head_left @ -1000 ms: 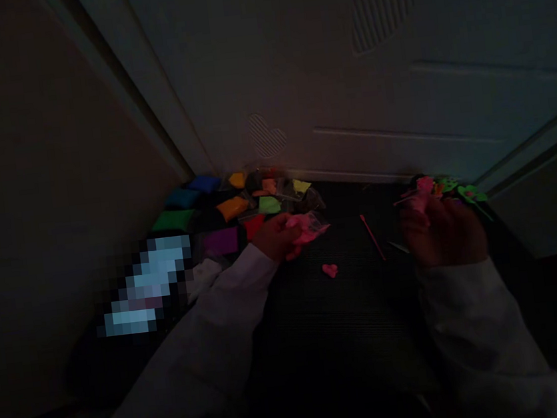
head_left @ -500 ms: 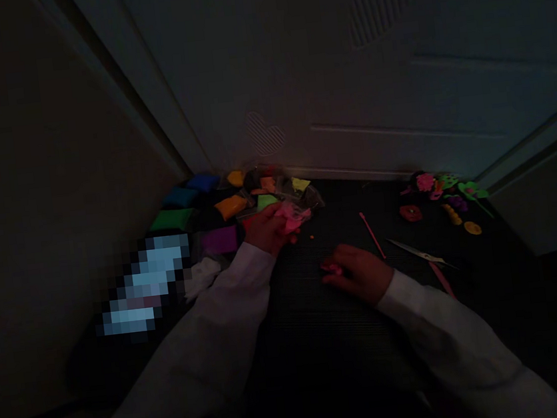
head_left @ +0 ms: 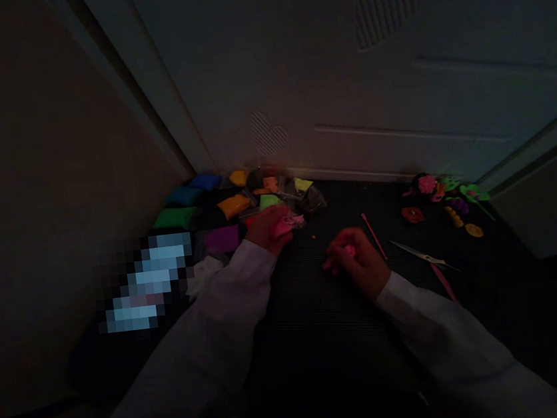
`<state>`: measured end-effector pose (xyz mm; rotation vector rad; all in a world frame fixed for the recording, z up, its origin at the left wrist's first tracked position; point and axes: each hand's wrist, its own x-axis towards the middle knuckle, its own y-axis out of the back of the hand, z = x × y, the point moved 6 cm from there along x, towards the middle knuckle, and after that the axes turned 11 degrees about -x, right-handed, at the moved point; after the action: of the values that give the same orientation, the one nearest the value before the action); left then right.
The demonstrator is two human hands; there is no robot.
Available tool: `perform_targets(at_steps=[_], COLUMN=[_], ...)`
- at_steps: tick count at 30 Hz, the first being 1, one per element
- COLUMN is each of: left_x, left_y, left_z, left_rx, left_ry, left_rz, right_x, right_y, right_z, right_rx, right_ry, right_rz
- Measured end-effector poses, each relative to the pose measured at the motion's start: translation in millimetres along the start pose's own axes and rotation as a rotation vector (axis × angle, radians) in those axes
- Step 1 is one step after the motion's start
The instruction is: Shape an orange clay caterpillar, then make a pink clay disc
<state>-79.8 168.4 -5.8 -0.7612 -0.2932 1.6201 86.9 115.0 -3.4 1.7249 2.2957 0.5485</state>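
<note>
Pink lump (head_left: pixel 349 250) partly hidden

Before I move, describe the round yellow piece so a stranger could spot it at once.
On the dark tabletop, look beyond the right hand and scissors to the colourful cluster at the right end. Just below the bright green flower-like piece in the view lies the round yellow piece. It is a plain disc, unlike the lumpy yellow piece beside it.
</note>
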Motion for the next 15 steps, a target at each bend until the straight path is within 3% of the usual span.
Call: perform_targets(at_steps=[3,7,11,15], left_x=[7.2,12.2,9.1,7.0], left_y=[8.2,14.4,13.4,8.4], left_z=[5.0,14.7,20.3,17.8], left_rx=[0.097,0.321,0.561,0.767], left_ry=[-0.081,-0.233,-0.399,-0.507], left_rz=[0.074,0.136,0.155,0.134], right_x=[3.1,6.4,4.6,5.7], right_y=[0.9,3.5,7.1,9.5], right_z=[4.7,1.7,-3.0,-6.1], right_rx=[0.437,0.6,0.82,0.875], right_ry=[-0.101,-0.189,-0.316,-0.285], right_rz=[-0.048,-0.091,-0.048,0.001])
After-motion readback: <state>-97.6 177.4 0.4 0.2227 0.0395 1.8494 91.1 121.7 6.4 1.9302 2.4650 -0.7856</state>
